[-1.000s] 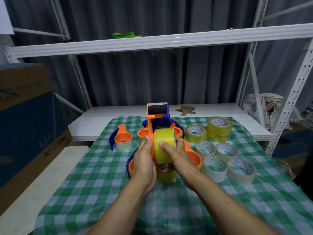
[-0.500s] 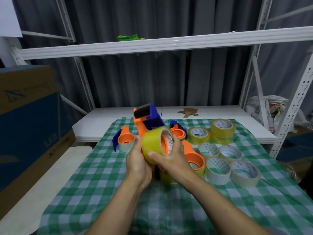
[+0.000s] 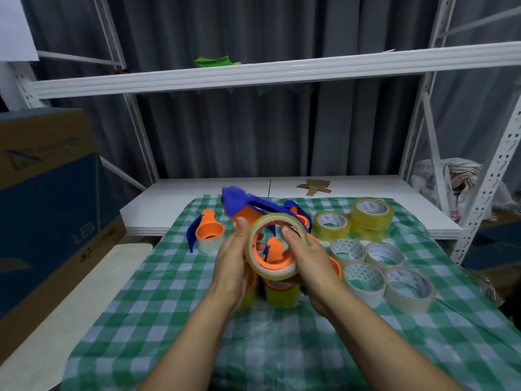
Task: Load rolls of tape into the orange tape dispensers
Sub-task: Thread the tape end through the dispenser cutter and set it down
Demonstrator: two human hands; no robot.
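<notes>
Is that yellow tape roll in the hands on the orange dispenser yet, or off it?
On it: the tape roll rings the dispenser's orange hub, held by left hand and right hand. Fully seated? Cannot tell.

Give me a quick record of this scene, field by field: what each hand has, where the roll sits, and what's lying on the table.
Left hand: holds the dispenser, raised above the cloth
Right hand: grips the roll by its rim
Roll position: appears to sit around the dispenser's orange hub
Loaded dispenser: on the cloth, left of the hands
Loose rolls: at least six, on the cloth to the right
Box: far left, beside the table
</notes>
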